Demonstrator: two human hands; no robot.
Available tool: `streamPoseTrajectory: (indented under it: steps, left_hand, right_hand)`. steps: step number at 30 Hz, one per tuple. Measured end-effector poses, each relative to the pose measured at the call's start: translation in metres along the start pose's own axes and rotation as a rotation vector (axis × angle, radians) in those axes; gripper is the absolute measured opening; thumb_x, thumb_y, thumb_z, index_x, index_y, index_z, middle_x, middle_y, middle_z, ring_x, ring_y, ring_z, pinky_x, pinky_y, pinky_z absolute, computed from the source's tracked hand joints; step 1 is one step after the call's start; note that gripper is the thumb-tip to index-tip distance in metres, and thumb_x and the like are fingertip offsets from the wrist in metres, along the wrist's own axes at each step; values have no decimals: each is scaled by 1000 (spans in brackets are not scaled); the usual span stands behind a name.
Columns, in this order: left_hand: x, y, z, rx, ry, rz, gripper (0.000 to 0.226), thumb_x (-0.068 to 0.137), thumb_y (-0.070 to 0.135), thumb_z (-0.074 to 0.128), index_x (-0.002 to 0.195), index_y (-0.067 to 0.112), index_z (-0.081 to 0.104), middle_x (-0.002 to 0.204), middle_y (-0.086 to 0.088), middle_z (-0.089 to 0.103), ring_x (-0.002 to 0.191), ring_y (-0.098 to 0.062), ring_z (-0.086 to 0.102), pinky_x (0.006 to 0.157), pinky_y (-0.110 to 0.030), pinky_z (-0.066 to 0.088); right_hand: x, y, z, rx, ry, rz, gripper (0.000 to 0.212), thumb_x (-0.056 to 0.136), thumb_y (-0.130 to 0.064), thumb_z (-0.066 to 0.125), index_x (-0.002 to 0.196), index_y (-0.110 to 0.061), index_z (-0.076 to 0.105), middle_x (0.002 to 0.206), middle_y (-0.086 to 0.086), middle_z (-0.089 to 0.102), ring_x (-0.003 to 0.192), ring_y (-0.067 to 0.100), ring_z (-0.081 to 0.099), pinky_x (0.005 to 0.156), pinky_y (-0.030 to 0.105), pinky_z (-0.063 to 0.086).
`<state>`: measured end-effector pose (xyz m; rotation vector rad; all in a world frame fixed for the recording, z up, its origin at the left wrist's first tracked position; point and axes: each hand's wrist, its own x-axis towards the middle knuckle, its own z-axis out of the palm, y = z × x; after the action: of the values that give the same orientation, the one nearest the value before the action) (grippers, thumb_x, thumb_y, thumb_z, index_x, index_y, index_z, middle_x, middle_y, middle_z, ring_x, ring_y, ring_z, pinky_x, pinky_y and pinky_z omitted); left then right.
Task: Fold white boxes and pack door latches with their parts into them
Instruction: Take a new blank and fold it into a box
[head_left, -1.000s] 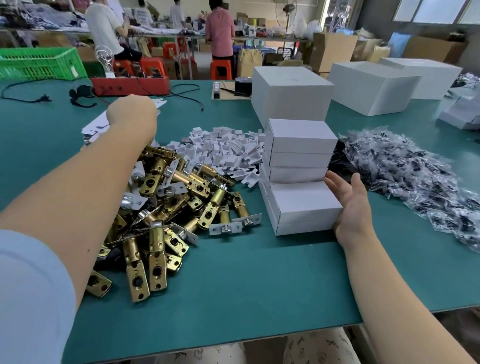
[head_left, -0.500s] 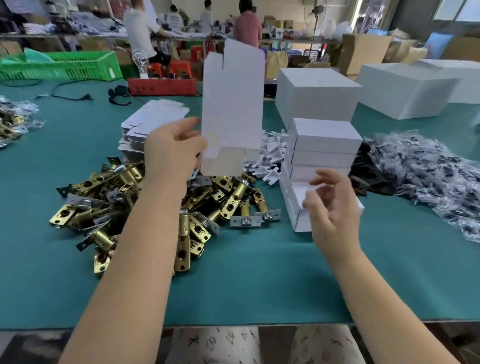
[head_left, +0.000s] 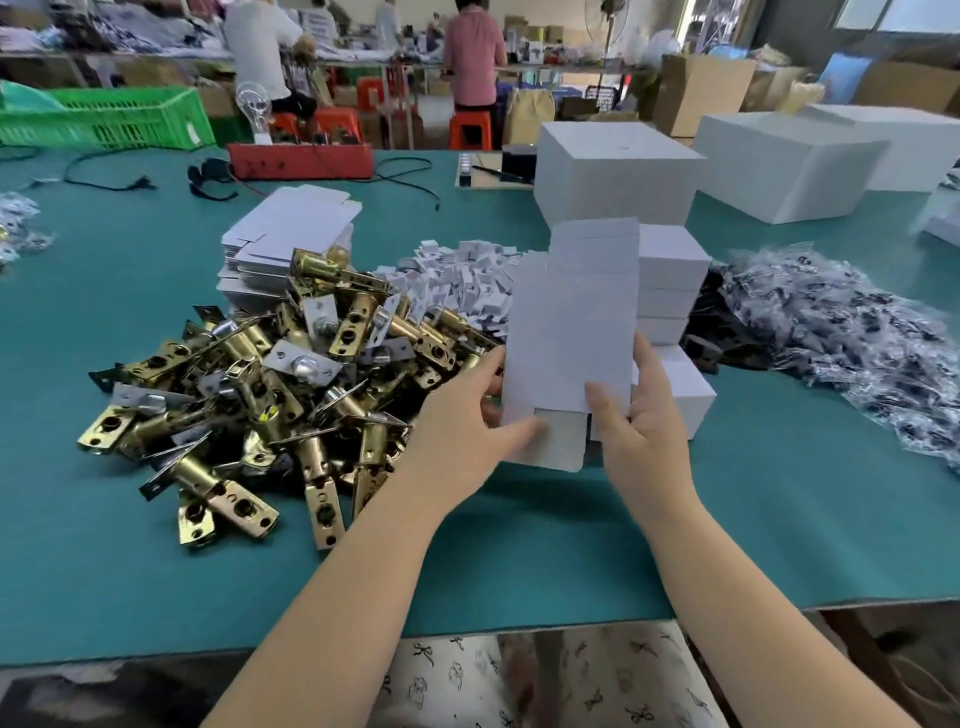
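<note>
Desk (head_left: 156, 571) carries everything: big white cartons at the back, brass door latches (head_left: 270, 384) heaped left of centre, bagged parts (head_left: 841, 343) heaped right, folded white boxes (head_left: 675, 291) stacked in between, flat blanks (head_left: 291, 228) piled behind the latches. We hold one unfolded box blank (head_left: 571, 332) upright above the desk edge, just in front of the folded stack, long axis vertical, flaps at top and bottom. Left hand (head_left: 467, 415) grips the lower left edge, thumb laid on the bottom flap; right hand (head_left: 644, 415) grips the lower right edge, fingers wrapped behind the panel, thumb on the front. Both grips sit at the low end, so the blank stands away from us above them and the far flaps are free. Our judgement: next comes squaring the sleeve open, either hand equally placed; latches lie nearer the left hand, parts nearer the right. No brand, label or legible writing on the blank or boxes.
</note>
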<state>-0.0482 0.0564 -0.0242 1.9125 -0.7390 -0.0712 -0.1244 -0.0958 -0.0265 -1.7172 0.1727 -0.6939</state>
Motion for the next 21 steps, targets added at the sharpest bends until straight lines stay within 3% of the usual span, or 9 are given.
streamPoseTrajectory:
  steps: [3, 6, 8, 11, 14, 15, 18, 21]
  left_hand:
    - [-1, -1, -1, 30, 34, -4, 53, 85, 32, 73, 134, 34, 53, 88, 20, 64, 73, 3, 61, 69, -12, 52]
    - [-1, -2, 0, 19, 11, -10, 47, 86, 32, 72, 130, 30, 56, 92, 17, 67, 76, 2, 65, 74, -19, 57]
    - [-1, 1, 0, -21, 12, -25, 46, 86, 34, 70, 128, 34, 53, 95, 13, 70, 74, -1, 67, 74, -26, 59]
    - [-2, 4, -1, -40, 25, -37, 50, 79, 43, 65, 127, 42, 50, 91, 14, 71, 65, -1, 65, 72, -29, 59]
    - [-4, 9, -2, -136, -20, -41, 50, 74, 42, 61, 106, 75, 44, 89, 17, 73, 60, -8, 62, 73, -35, 60]
    - [-4, 11, -2, -185, -39, -43, 53, 73, 41, 62, 99, 82, 41, 91, 19, 74, 67, -15, 67, 75, -37, 60]
    - [-3, 11, -1, -328, -73, -47, 53, 71, 38, 63, 109, 72, 49, 99, 15, 75, 88, -28, 71, 82, -46, 60]
    - [-3, 9, 2, -445, -137, -35, 51, 74, 25, 66, 118, 50, 58, 101, 5, 76, 92, -23, 72, 86, -42, 59]
  right_hand:
    - [-2, 1, -3, -54, -130, -29, 71, 91, -11, 62, 142, -46, 28, 123, -22, 61, 111, 6, 60, 85, 36, 56]
    - [-2, 1, -6, -145, -195, -108, 82, 81, -19, 71, 144, -42, 25, 129, -40, 46, 123, -12, 44, 92, 6, 39]
    - [-2, 0, -3, -183, -191, -136, 84, 79, -17, 71, 143, -42, 23, 130, -46, 39, 125, -18, 36, 93, -1, 30]
    - [-4, 1, 2, -197, -140, -153, 78, 83, -16, 65, 140, -48, 23, 127, -44, 43, 119, -17, 42, 89, 0, 34]
    - [-7, 4, 1, -182, -69, -138, 76, 82, -13, 51, 140, -52, 20, 111, -16, 56, 97, 5, 53, 79, 20, 47]
    - [-7, 5, 0, -180, -60, -126, 79, 82, -12, 47, 139, -58, 18, 106, -15, 57, 92, 6, 53, 79, 19, 46]
    - [-4, 5, -4, -195, -56, -85, 83, 80, -11, 40, 126, -77, 19, 98, -43, 56, 81, -12, 52, 67, 4, 42]
    - [-3, 4, -8, -207, -51, -74, 87, 74, -8, 33, 120, -80, 23, 97, -50, 51, 80, -13, 50, 65, 1, 41]
